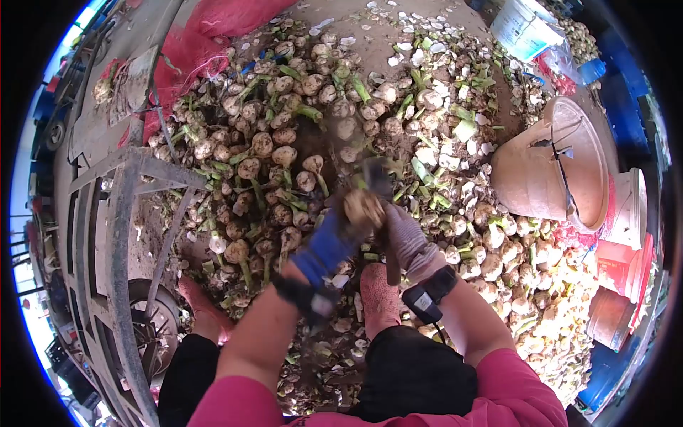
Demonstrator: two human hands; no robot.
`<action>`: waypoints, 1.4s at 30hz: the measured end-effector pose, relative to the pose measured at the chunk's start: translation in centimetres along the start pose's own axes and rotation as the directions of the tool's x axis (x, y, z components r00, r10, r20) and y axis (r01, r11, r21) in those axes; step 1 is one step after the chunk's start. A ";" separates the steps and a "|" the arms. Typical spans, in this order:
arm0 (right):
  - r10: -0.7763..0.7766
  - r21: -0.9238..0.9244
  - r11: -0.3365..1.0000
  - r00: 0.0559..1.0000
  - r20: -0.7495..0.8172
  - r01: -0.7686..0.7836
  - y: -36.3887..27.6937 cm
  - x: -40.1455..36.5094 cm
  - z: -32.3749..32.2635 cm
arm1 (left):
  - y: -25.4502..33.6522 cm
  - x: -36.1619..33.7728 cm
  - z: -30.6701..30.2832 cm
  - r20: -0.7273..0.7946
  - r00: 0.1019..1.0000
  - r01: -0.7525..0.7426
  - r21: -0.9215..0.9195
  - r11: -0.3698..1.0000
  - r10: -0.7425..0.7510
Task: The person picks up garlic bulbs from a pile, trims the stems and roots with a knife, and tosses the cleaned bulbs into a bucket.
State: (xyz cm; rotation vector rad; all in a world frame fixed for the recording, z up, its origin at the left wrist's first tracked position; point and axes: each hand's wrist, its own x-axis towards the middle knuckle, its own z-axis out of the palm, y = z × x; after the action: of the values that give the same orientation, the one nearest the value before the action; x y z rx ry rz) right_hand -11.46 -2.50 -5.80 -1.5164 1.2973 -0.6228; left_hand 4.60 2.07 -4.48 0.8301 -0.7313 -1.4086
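My left hand point(325, 245), in a blue glove, is closed around a pale brown bulb point(363, 208) held above the heap. My right hand point(413, 242), in a greyish-purple glove, is closed against the bulb's other side. A brown handle end point(393, 270) sticks out below the right hand, and a dark, blade-like shape point(377, 178) shows beyond the bulb. They look like parts of one knife, but motion blur hides the join. Many bulbs with cut green stalks point(284, 156) lie on the ground ahead and to the left.
Trimmed, paler bulbs point(523, 285) are heaped at right. Beside them stand a tan bucket point(512, 171), a white bucket point(633, 206) and red containers point(619, 267). A metal cart frame point(124, 235) with a wheel point(153, 327) is at left. Red mesh point(188, 57) lies behind; peelings point(434, 153) litter the floor.
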 end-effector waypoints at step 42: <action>-0.282 -0.426 0.763 0.843 0.457 0.486 -9.9 -3.5 -2.8 | 4.1 -6.4 -0.2 -0.313 0.920 0.357 0.428 0.830 -0.234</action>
State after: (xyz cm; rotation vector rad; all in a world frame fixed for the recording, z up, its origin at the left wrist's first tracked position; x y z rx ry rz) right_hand -10.78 -1.01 4.95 -2.2812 0.8866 -0.2035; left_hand 6.69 8.37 -0.80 1.5421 -0.7897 -1.3760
